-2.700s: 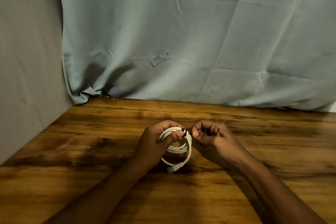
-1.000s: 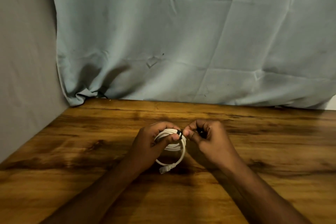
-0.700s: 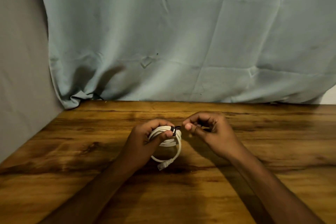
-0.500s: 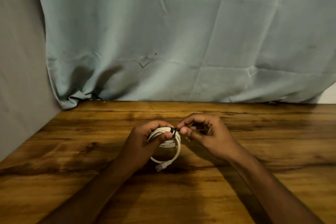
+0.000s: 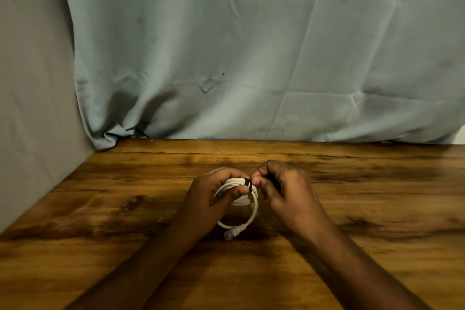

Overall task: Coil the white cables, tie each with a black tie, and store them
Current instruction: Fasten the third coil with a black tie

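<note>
A coiled white cable (image 5: 253, 205) stands on edge at the middle of the wooden table (image 5: 100, 209), its plug end hanging at the bottom. My left hand (image 5: 210, 200) grips the coil's upper left side, thumb pressed near the top. A black tie (image 5: 248, 185) wraps the strands at the top of the coil. My right hand (image 5: 281, 189) pinches the tie's free end right beside the coil, fingers curled over it.
A pale blue-grey curtain (image 5: 251, 58) hangs behind the table's far edge. A grey wall (image 5: 32, 83) closes off the left side. No other cable, tie or storage container is in view.
My right hand pulled the tie end out to the right, then came back against the top of the coil. My left hand has kept its grip on the coil.
</note>
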`<action>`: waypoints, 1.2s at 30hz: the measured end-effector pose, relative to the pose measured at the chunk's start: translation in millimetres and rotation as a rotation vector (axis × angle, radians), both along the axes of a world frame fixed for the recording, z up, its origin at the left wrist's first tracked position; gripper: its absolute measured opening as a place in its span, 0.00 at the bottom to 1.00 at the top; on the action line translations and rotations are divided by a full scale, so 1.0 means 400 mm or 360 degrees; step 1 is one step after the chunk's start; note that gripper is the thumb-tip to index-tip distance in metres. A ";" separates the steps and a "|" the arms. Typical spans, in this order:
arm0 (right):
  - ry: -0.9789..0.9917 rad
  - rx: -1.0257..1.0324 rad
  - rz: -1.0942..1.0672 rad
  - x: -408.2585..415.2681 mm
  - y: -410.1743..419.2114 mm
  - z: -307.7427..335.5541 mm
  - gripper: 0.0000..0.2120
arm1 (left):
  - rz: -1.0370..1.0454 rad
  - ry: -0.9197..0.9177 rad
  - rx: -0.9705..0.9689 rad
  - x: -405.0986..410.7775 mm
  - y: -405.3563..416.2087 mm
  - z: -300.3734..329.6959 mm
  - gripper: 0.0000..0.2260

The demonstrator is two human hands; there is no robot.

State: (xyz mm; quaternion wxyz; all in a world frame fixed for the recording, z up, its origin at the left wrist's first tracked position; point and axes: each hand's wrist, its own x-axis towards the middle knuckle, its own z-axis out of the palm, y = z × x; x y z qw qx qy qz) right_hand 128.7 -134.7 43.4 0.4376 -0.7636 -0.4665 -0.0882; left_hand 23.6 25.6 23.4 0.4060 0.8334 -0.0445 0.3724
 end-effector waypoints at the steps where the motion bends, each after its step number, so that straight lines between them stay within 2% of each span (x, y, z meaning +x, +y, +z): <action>1: 0.0007 0.0051 -0.0015 -0.002 0.004 -0.001 0.08 | 0.0017 -0.0019 -0.0009 0.000 0.001 0.001 0.07; 4: 0.0258 0.0137 0.0029 -0.001 0.013 -0.006 0.10 | 0.0034 -0.0015 0.0001 0.000 0.007 0.003 0.07; 6: 0.0488 0.0188 0.0170 0.006 0.012 -0.004 0.09 | 0.0017 0.0006 0.0013 -0.001 0.010 0.004 0.06; 8: 0.0556 0.0219 0.0316 0.029 -0.002 0.004 0.07 | 0.0008 -0.0018 0.0009 0.000 0.009 0.005 0.06; 13: 0.0335 0.0002 0.0387 0.063 -0.038 0.012 0.07 | -0.0067 -0.0029 0.0082 0.000 0.002 0.007 0.06; 17: -0.0079 -0.0150 0.0272 0.053 -0.033 0.005 0.07 | -0.0084 -0.0048 0.0073 -0.003 0.005 0.009 0.07; 23: -0.0419 -0.0050 0.0062 0.008 -0.010 -0.006 0.06 | -0.0039 -0.0029 0.0064 -0.003 0.013 0.008 0.06; 30: -0.0493 0.0031 -0.0043 -0.019 0.008 -0.018 0.05 | -0.0031 0.0000 0.0055 -0.003 0.007 0.001 0.07; 36: -0.0381 -0.0137 0.0153 0.024 -0.017 0.005 0.04 | 0.0008 -0.0064 0.0044 -0.003 0.012 0.003 0.06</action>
